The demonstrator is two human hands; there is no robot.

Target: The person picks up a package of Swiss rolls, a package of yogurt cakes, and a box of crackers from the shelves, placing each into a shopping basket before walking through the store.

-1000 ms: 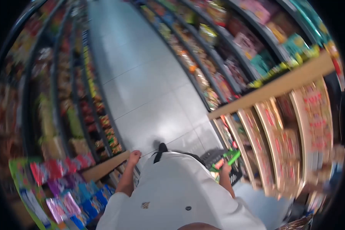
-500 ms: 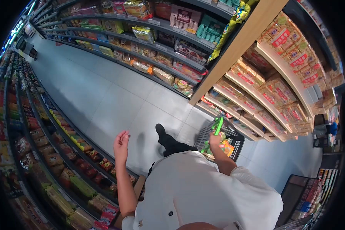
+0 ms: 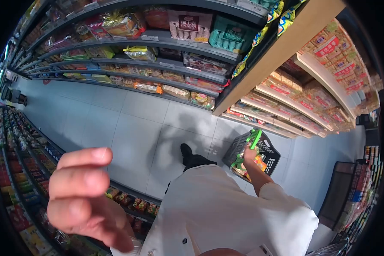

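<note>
My left hand [image 3: 81, 200] is raised close to the camera at the lower left, large in view. Its fingers are loosely bent and apart, with nothing between them. Down at my right side, my right hand [image 3: 249, 153] is wrapped around the green handle [image 3: 256, 137] of a dark shopping basket [image 3: 239, 145]. Inside the basket lie several packaged goods [image 3: 259, 162] in orange, yellow and green wrapping, partly hidden by my forearm.
Shelves of packaged bread [image 3: 175, 91] and snacks line the aisle ahead. A wooden post [image 3: 277, 55] separates them from pale shelves of boxed goods [image 3: 318, 102] on the right. More shelves [image 3: 30, 170] run along the left. Grey floor tiles [image 3: 136, 115] lie between.
My left hand has risen from beside my body to near the camera. The view has turned and come nearer the front shelves. My right hand still grips the basket handle.
</note>
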